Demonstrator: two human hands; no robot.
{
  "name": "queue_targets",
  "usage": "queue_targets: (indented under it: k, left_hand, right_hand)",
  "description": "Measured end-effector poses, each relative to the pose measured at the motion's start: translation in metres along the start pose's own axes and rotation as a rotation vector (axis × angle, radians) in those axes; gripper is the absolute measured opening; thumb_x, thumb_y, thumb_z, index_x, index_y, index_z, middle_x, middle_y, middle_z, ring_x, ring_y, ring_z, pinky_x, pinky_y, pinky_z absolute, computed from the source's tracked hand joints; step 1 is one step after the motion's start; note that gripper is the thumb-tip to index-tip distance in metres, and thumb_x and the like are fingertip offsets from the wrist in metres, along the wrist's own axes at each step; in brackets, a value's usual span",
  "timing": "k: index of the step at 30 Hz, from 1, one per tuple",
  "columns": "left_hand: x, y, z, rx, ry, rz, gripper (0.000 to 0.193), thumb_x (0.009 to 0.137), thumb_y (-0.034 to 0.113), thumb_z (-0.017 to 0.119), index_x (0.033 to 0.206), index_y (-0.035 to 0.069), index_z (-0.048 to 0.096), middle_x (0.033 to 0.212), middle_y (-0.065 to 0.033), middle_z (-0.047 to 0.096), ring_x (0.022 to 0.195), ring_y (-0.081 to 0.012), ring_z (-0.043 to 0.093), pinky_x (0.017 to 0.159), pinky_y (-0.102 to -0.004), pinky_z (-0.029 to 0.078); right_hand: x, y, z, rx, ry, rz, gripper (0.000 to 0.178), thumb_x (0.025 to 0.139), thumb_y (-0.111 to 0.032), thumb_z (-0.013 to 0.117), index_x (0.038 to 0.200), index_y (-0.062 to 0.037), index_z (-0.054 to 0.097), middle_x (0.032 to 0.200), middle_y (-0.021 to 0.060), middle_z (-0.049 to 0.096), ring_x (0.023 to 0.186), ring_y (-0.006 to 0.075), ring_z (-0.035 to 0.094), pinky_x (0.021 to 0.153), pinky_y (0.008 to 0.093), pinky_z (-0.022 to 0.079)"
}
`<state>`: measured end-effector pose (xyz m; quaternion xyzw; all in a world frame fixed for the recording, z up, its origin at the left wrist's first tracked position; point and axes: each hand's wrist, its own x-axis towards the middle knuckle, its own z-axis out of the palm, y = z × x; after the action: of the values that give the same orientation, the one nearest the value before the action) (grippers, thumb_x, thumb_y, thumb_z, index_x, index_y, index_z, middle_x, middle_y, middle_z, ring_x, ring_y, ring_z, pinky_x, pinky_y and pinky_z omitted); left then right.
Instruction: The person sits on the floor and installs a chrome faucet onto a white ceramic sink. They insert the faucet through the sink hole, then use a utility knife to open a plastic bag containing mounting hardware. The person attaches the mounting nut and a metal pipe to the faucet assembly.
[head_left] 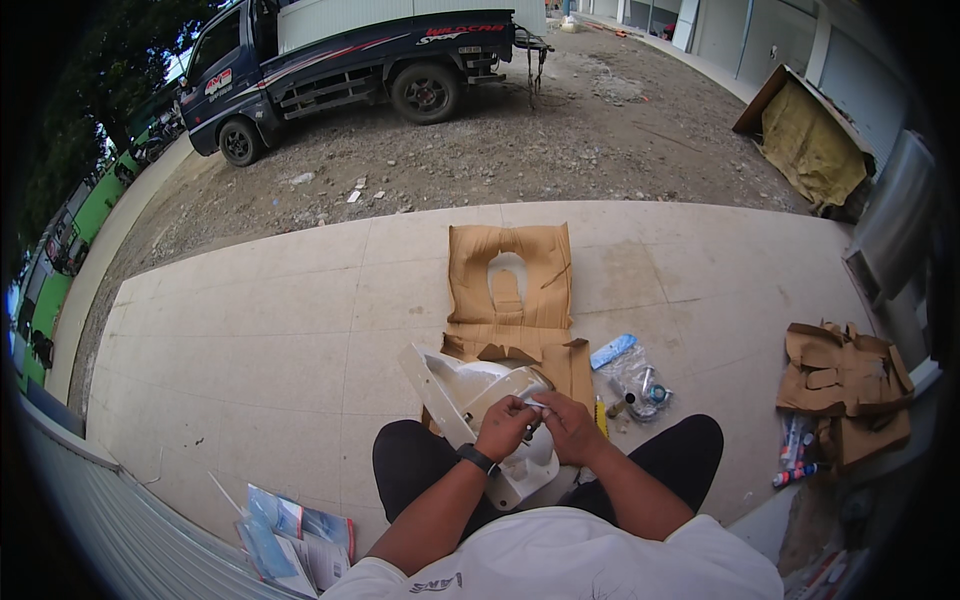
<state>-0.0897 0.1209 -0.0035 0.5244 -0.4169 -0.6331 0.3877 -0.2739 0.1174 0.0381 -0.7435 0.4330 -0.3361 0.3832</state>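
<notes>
Between my bent knees rests a white ceramic fixture (450, 388), like a wash basin lying tilted, with holes in its flat edges. Above it, my left hand (505, 427) and my right hand (567, 428) meet with fingers pinched. A small white piece (534, 402) shows between the fingertips of both hands. Below it, a small dark fitting (529, 433) sticks out beside my left fingers; its kind is unclear. The fingers partly hide both pieces. Flattened brown cardboard (545, 245) with a cut-out lies beyond the fixture and reaches under it.
To the right lie a clear plastic bag (640, 378) with fittings, a blue packet (613, 350) and a short metal tube (616, 408). Folded cardboard (845, 370) and tubes (795, 450) sit further right. Papers and plastic packaging (295, 535) lie at lower left. A truck (360, 65) stands on gravel.
</notes>
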Motion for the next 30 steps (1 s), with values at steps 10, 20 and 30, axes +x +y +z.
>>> queue_targets:
  k: [10,20,30]
  left_hand:
    - [-0.005,0.003,0.006,-0.134,-0.113,0.017,0.056,0.101,0.029,0.070,0.145,-0.002,0.055,0.098,-0.0036,0.072,0.087,-0.0068,0.062,0.075,-0.0232,0.051]
    - [0.003,-0.006,0.006,-0.138,-0.043,-0.013,0.059,0.102,0.030,0.069,0.149,-0.001,0.052,0.102,-0.0074,0.071,0.088,-0.0102,0.063,0.078,-0.0253,0.050]
    - [0.006,-0.007,0.000,-0.263,0.095,-0.159,0.046,0.101,0.023,0.066,0.141,0.004,0.055,0.105,-0.0062,0.067,0.082,-0.0151,0.068,0.077,-0.0314,0.058]
  right_hand:
    - [-0.002,0.024,0.002,0.435,0.042,0.208,0.033,0.104,-0.019,0.060,0.130,-0.0004,0.066,0.120,0.0118,0.073,0.103,0.0166,0.069,0.090,0.0309,0.054]
    - [0.013,0.048,-0.026,0.418,-0.081,0.431,0.035,0.101,-0.030,0.069,0.117,0.0007,0.069,0.095,0.0060,0.074,0.084,0.0124,0.067,0.078,0.0285,0.055]
    - [0.021,0.255,-0.025,-0.601,-0.223,0.404,0.034,0.091,-0.030,0.074,0.107,0.0001,0.071,0.094,0.0133,0.075,0.068,0.0246,0.074,0.060,0.0359,0.058]
